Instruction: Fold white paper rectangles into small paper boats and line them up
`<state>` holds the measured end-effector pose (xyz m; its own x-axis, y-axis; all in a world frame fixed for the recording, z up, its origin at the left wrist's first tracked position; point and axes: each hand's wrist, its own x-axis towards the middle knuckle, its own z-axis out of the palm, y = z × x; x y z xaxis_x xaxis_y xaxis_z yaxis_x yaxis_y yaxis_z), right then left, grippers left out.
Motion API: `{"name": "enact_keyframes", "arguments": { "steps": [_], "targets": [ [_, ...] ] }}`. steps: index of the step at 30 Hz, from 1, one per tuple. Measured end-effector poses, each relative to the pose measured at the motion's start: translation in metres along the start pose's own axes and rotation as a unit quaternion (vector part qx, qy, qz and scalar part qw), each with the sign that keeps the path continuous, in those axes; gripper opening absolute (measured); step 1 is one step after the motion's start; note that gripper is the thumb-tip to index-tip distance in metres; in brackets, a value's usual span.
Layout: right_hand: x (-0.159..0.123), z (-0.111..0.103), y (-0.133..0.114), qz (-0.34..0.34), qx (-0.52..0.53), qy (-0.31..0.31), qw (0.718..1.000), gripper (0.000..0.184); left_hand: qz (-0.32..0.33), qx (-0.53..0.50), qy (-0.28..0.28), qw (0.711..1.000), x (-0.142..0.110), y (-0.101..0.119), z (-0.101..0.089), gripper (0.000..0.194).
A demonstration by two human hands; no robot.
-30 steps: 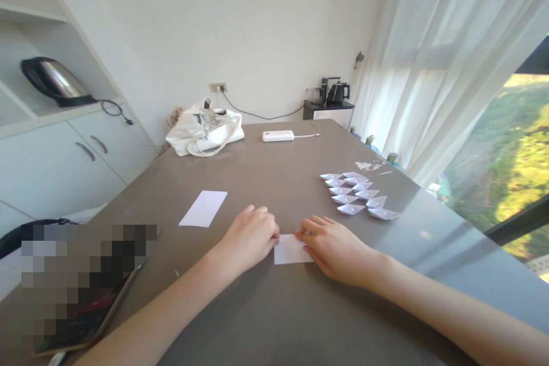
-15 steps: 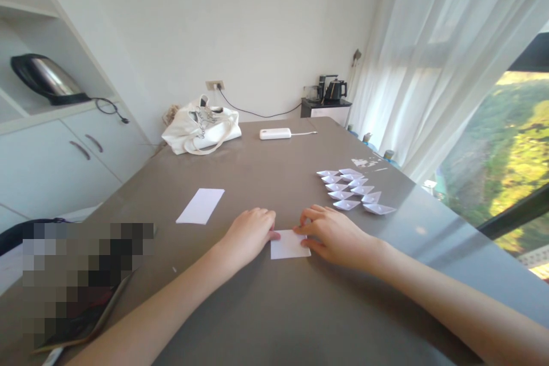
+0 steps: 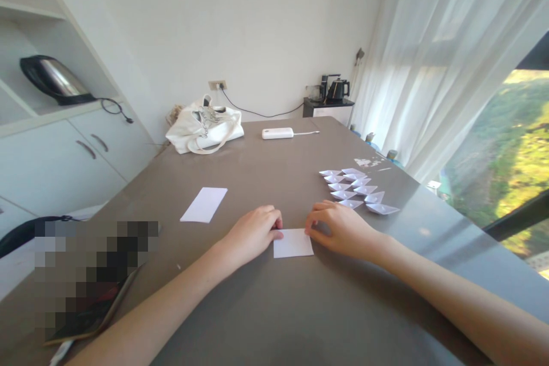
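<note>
Plain white wall (image 3: pixel 278 34) rises behind a wide, smooth grey-brown table (image 3: pixel 257 177). Far left, a white wooden cabinet (image 3: pixel 51 154) with two curved handles carries a silver-and-black electric kettle (image 3: pixel 64 81) on an open shelf, its black cord dangling over the edge. Below it, at the near left of the table, a dark, flat object (image 3: pixel 81 326) is mostly hidden by pixelation.

Next comes a flat white rectangular paper stack (image 3: pixel 204 205), lying at a slant and well apart from the hands. Beyond it, at the far edge, a slouched white bag (image 3: pixel 206 131) with a looped strap sits below a beige wall socket (image 3: pixel 217 85).

Nearer the middle, the left hand (image 3: pixel 256 231) rests with curled fingers, its thumb on the far left corner of a small white paper rectangle (image 3: pixel 294 245); whether its fingers also grip from beneath cannot be told. That rectangle lies flat on the table between both hands. Well behind it rests a white rounded-edged plastic device (image 3: pixel 277 133) with a short white cable.

The right hand (image 3: pixel 341 226) pinches the far right corner, thumb and fingertips together. Just beyond it, folded white paper boats (image 3: pixel 365 190) stand in two slanting rows, with white paper scraps (image 3: pixel 362 163) behind. Sheer white curtains (image 3: pixel 429 63) hang at far right.
</note>
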<state>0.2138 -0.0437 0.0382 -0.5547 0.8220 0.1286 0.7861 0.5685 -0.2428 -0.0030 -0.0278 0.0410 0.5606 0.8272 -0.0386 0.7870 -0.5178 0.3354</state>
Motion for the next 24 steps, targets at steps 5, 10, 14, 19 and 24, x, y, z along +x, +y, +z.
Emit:
{"name": "enact_keyframes", "arguments": {
  "steps": [5, 10, 14, 19, 24],
  "targets": [
    [0.001, 0.004, 0.007, 0.019, 0.054, -0.021, 0.998, 0.034, -0.002, -0.020, -0.001, 1.000, 0.003, -0.002, 0.005, 0.003],
    [-0.002, -0.006, 0.005, 0.018, 0.052, -0.054, 0.997, 0.049, -0.003, -0.020, -0.004, 1.000, 0.004, -0.003, 0.006, 0.006],
    [-0.003, -0.010, 0.005, -0.010, 0.099, -0.067, 0.993, 0.055, -0.006, -0.046, -0.005, 0.999, 0.004, -0.004, 0.005, 0.006],
    [0.002, 0.000, 0.007, -0.042, 0.156, -0.013, 0.987, 0.026, -0.008, -0.083, -0.012, 0.996, 0.003, -0.010, 0.003, 0.010],
    [0.007, 0.016, 0.006, -0.011, 0.204, 0.028, 0.979, 0.018, -0.001, -0.172, -0.014, 0.985, 0.005, -0.014, 0.004, 0.014]
  ]
}}
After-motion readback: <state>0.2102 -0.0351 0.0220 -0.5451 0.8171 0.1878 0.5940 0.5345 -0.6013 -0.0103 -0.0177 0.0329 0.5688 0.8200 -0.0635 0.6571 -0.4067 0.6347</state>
